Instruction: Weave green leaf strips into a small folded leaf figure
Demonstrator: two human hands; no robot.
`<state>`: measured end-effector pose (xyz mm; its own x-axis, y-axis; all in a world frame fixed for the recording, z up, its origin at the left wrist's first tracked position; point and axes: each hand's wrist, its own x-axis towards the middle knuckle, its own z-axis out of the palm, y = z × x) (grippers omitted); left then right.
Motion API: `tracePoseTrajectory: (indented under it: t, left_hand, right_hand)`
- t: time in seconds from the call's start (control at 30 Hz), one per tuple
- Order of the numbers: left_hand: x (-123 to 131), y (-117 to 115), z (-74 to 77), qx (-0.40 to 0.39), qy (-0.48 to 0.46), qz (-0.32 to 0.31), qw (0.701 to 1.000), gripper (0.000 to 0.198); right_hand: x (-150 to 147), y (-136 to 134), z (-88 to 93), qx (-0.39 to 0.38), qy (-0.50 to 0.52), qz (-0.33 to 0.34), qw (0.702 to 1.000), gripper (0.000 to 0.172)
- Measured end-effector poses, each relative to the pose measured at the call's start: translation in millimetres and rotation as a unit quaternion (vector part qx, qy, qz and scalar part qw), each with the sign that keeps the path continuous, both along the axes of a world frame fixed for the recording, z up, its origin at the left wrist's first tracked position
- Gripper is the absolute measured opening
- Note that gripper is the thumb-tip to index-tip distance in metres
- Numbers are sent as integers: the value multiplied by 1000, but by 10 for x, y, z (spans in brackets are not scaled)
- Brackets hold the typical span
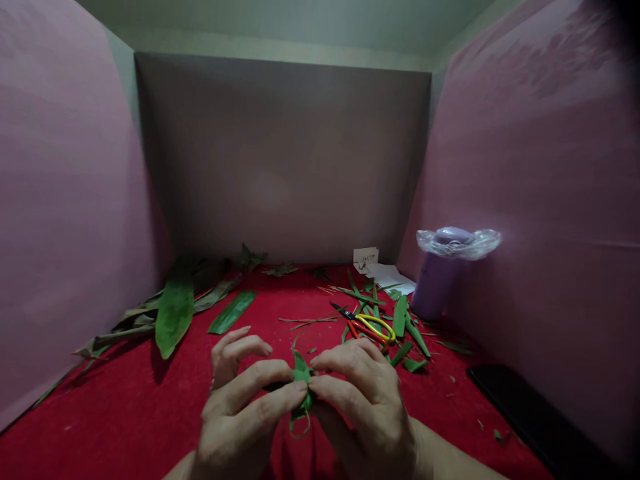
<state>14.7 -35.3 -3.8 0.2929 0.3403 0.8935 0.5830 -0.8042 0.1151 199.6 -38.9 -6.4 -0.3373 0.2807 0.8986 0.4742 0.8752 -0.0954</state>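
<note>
A small folded piece of green leaf (302, 377) is pinched between my two hands, just above the red cloth. A pointed tip sticks up from it and a thin curled strip loops below. My left hand (250, 407) closes on its left side with thumb and index finger, the other fingers bent and raised. From the right, my right hand (357, 393) pinches it between thumb and fingers. Parts of the folded leaf are hidden behind the fingertips. Beyond my right hand lie scissors (367, 325) with red and yellow handles, their dark blades pointing away to the left.
Long green and dried leaves (175, 310) lie at the left, near a cut leaf piece (233, 312). Leaf scraps (400, 315) surround the scissors. White papers (390, 277), a purple bottle with plastic wrap (437, 283) and a black phone-like slab (530, 417) are on the right. Pink side walls enclose the red cloth (125, 413).
</note>
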Motion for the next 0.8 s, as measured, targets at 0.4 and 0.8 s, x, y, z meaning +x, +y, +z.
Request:
tracePoseTrajectory:
  t: [0.4, 0.8]
  left_hand:
    - [-80, -24, -57, 34, 57, -5, 998, 46]
    - [-60, 16, -24, 60, 22, -4, 998, 26]
  right_hand:
    - [18, 13, -17, 73, -25, 4, 997, 23]
    - [60, 1, 21, 16, 18, 5, 1000, 22]
